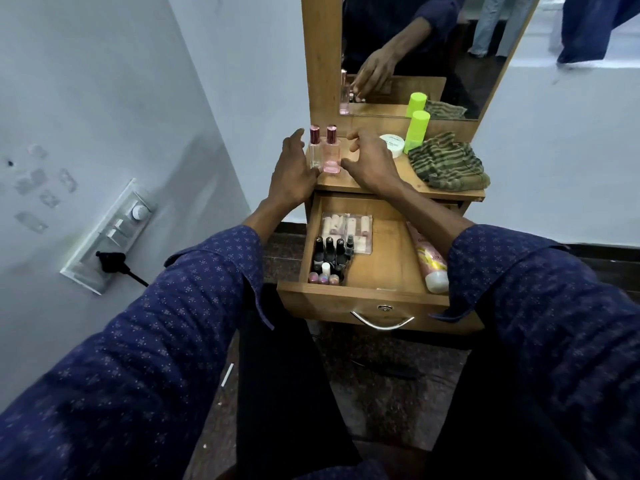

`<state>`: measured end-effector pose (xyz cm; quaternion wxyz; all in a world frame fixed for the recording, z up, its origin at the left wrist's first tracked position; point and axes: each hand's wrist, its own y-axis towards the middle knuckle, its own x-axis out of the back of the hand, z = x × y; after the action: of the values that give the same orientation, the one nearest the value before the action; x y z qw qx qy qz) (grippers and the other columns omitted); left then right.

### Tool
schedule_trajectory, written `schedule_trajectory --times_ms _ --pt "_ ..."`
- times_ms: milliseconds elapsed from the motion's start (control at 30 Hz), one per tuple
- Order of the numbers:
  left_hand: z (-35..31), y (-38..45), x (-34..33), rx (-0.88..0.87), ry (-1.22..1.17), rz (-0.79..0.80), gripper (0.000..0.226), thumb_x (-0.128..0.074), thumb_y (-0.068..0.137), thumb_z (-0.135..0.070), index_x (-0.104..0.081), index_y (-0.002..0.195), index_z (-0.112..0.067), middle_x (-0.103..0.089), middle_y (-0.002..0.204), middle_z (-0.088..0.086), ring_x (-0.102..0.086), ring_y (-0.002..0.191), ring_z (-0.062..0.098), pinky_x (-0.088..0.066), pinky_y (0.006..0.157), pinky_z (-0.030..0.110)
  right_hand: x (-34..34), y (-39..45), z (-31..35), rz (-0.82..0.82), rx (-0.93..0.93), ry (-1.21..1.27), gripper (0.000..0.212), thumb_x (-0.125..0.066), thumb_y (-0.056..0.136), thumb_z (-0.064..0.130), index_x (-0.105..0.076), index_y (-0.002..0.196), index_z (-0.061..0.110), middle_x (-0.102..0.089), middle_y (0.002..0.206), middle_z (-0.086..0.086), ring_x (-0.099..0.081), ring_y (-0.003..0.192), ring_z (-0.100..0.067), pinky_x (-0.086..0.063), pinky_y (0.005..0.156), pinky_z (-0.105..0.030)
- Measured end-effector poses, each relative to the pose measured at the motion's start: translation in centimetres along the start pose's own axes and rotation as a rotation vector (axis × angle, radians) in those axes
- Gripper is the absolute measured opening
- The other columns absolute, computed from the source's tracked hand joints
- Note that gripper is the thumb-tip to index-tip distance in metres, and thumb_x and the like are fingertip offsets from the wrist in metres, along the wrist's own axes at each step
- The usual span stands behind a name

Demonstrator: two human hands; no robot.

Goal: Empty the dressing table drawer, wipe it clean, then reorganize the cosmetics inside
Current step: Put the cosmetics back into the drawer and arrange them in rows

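Two perfume bottles (323,150) stand at the dressing table's (349,183) left edge. The left hand (292,171) and right hand (369,161) flank them, fingers spread, holding nothing.

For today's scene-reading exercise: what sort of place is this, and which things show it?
Probably a bedroom or dressing corner at home: a wooden dressing table with a tall mirror, its open drawer holding nail polish bottles.

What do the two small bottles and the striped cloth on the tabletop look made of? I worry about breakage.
The two small bottles look like clear glass or hard plastic, see-through with glossy, metallic-looking dark red caps. The striped cloth looks like soft woven fabric, matte, crumpled in folds.
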<state>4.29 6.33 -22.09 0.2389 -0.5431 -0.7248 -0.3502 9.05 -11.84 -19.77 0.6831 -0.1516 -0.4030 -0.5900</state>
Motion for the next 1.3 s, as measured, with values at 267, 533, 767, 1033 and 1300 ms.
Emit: schedule_trajectory --times_ms 267,533,767,1033,1300 --pt "-1.4 0.5 1.0 -0.146 -0.041 -0.036 0.051 -0.053 0.092 -0.037 -0.06 0.136 -0.012 -0.07 0.13 0.006 -0.065 0.113 0.027 -0.057 0.091 0.046 -1.4 1.1 1.2 -0.039 0.073 0.012 0.037 -0.074 0.092 0.021 -0.063 0.127 0.016 -0.066 0.11 0.001 -0.059 0.097 -0.016 -0.038 0.068 -0.027" --pt "-1.1 0.2 0.7 -0.126 -0.047 -0.062 0.019 -0.067 0.095 -0.016 -0.063 0.114 -0.015 -0.072 0.109 -0.002 -0.066 0.095 0.021 -0.056 0.086 0.047 -0.8 -0.9 0.9 -0.155 0.1 0.031 0.02 -0.074 0.089 0.024 -0.066 0.106 0.016 -0.067 0.097 0.003 -0.063 0.091 -0.016 -0.054 0.075 -0.036" --pt "-3.9 -3.5 0.4 -0.169 -0.129 -0.033 0.031 -0.074 0.095 -0.02 -0.062 0.123 -0.016 -0.071 0.109 -0.006 -0.065 0.098 0.014 -0.052 0.084 0.031 1.6 -5.5 -0.6 -0.275 0.046 0.092 0.03 -0.071 0.089 0.044 -0.064 0.102 0.019 -0.066 0.088 0.009 -0.061 0.077 -0.007 -0.046 0.061 -0.026" --pt "-5.5 -10.1 -1.1 -0.124 -0.168 0.185 0.025 -0.077 0.094 -0.024 -0.062 0.114 -0.02 -0.072 0.102 -0.008 -0.068 0.092 0.007 -0.055 0.082 0.027 2.3 -13.5 -3.8 -0.237 -0.12 0.092 0.035 -0.071 0.089 0.032 -0.053 0.114 0.015 -0.066 0.094 0.004 -0.06 0.082 -0.015 -0.045 0.067 -0.033" --pt "-4.2 -14.2 -3.6 0.034 -0.309 0.082 0.037 -0.077 0.094 -0.022 -0.063 0.127 -0.017 -0.073 0.113 -0.002 -0.068 0.103 0.011 -0.056 0.089 0.029 -0.7 -15.5 -5.7 0.046 -0.217 -0.015 0.015 -0.076 0.082 0.03 -0.067 0.08 0.018 -0.068 0.074 0.002 -0.065 0.076 -0.024 -0.04 0.068 -0.032"
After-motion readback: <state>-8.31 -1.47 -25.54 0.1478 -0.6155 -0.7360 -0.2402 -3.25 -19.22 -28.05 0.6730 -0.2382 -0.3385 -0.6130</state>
